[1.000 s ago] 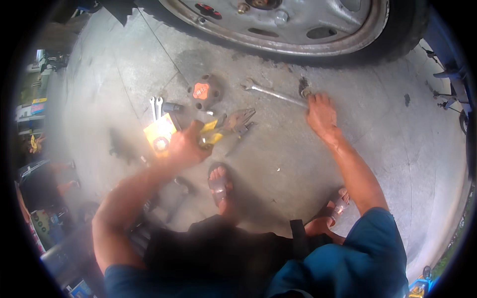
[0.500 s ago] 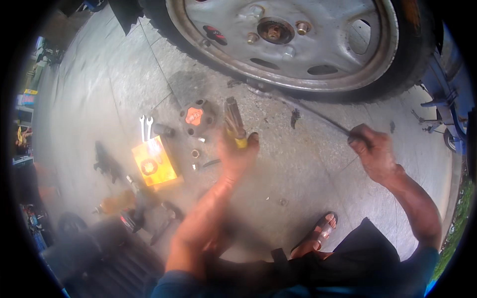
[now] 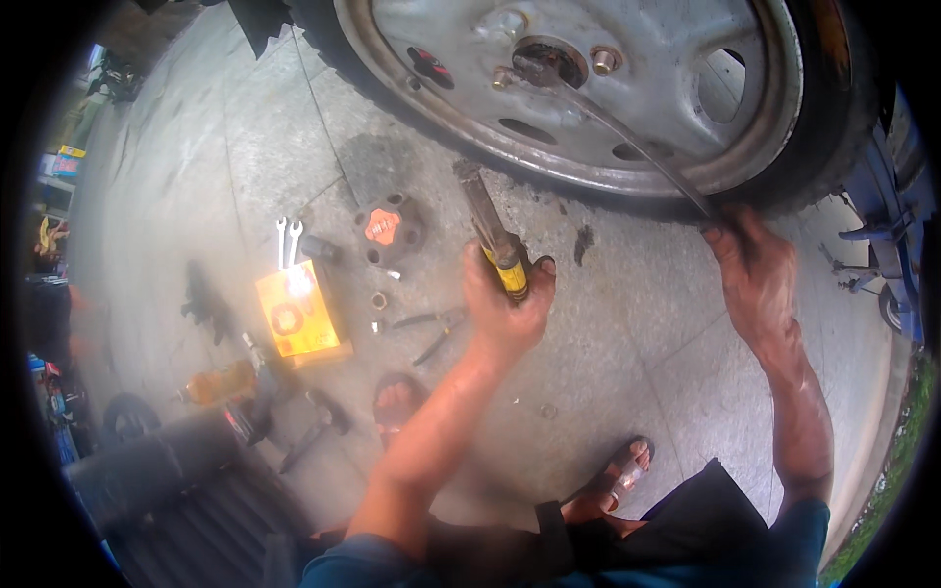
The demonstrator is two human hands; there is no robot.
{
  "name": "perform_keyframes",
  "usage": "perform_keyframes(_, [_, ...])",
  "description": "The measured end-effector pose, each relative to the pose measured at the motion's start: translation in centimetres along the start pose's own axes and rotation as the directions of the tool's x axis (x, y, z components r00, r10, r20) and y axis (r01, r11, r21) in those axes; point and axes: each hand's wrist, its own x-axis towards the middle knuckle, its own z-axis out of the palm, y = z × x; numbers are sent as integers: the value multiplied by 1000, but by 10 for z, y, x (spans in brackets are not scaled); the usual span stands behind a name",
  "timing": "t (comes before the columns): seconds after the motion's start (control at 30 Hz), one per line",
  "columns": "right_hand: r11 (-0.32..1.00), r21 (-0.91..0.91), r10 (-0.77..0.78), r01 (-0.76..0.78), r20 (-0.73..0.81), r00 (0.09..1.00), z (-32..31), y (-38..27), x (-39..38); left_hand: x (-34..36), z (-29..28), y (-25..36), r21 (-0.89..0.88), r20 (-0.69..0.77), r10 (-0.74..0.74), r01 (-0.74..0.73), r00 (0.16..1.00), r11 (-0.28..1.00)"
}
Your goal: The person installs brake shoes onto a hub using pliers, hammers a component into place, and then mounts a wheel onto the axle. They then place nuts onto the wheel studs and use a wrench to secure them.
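Note:
My right hand point(image 3: 760, 274) is closed around the near end of a long, slightly bent metal bar point(image 3: 647, 152). The bar reaches across the silver wheel point(image 3: 431, 108), its far tip at the rusty hub opening point(image 3: 578, 61) in the middle. Wrapped in my left hand point(image 3: 510, 304) is a stout metal tool point(image 3: 487, 220) with a yellow and black handle, its dark end pointing up toward the tire; its exact kind is unclear. That tool is held in front of the tire and looks apart from it. Bolts point(image 3: 605, 61) stick out around the hub.
Left of my left hand lie a dark round cap point(image 3: 402, 245) with an orange centre, a nut point(image 3: 379, 301), pliers point(image 3: 431, 331), two wrenches point(image 3: 294, 235), a dark socket point(image 3: 321, 249) and a yellow box point(image 3: 294, 318). Lower left are a bottle point(image 3: 221, 382) and a hammer-like tool point(image 3: 319, 421).
The bar's far tip has risen from the floor by the tire to the wheel hub. My left hand has moved right with the yellow-handled tool, uncovering the pliers.

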Motion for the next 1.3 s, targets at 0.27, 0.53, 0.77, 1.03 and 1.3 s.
perform_keyframes(0.27, [995,93,-48,48,-4,999,-7,-7,1,5,8,16,-54,-49,202,-205,978,977])
perform_keyframes(0.53, [997,81,-15,13,21,1000,-14,-11,7,25,34,18,111,57,291,-295,955,949])
perform_keyframes(0.77, [998,62,3,-6,52,999,-24,-14,4,21,30,24,-38,-10,102,-102,995,994])
perform_keyframes(1.03, [993,114,-48,44,37,998,-20,-10,-4,9,11,14,-10,8,281,-281,960,960])
perform_keyframes(1.3, [994,80,66,-72,76,995,-27,-12,-5,8,11,22,-91,-53,222,-227,973,970])
